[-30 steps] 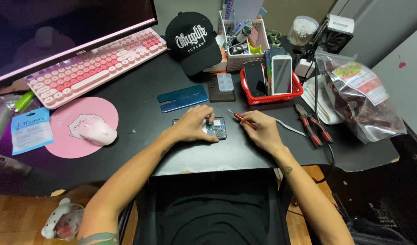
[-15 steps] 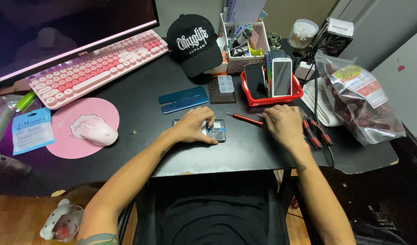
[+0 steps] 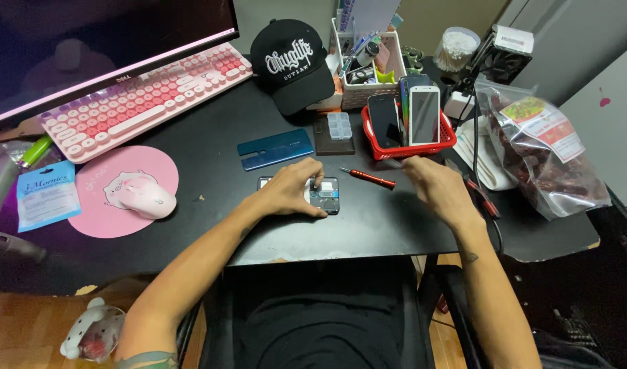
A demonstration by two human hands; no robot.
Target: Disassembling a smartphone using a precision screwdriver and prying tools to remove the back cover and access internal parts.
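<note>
Fingers of the left hand (image 3: 289, 193) press flat on the opened phone (image 3: 325, 195) — dark, board exposed, long axis nine-to-three; right hand (image 3: 436, 190) hovers loose, empty — red screwdriver (image 3: 369, 178) at its nine.

Single head-worn view, aimed steeply down and forward over a black desk (image 3: 190, 147) at arm's length. Monitor (image 3: 88, 41) lies at 11 o'clock, red basket (image 3: 444, 142) at 1 o'clock, wearer's lap at 6 o'clock.

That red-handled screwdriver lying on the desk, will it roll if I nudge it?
Probably: the red-handled screwdriver looks slim and round and lies flat on the smooth black desk. It is likely light and stiff. Neither the left hand nor the right hand touches it.
</note>
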